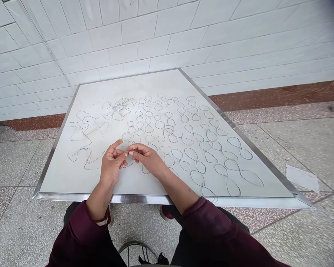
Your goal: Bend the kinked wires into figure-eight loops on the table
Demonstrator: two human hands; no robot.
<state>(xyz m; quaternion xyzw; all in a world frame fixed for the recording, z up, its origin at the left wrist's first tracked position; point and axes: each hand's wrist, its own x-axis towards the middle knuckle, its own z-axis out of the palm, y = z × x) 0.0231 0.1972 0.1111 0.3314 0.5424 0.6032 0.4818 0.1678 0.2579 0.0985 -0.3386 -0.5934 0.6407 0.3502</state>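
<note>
My left hand and my right hand meet fingertip to fingertip above the near part of a white table. Each thumb is pressed toward its fingers in a pinch; what lies between them is too small to make out. Around and right of my hands lie several thin wires bent into figure-eight loops. Loose wavy wires rest to the left of my left hand, and a tangled pile of wire sits farther back.
A metal edge runs round the table. Behind it stands a white tiled wall. A stool is below me, and a pale sheet lies on the floor at right.
</note>
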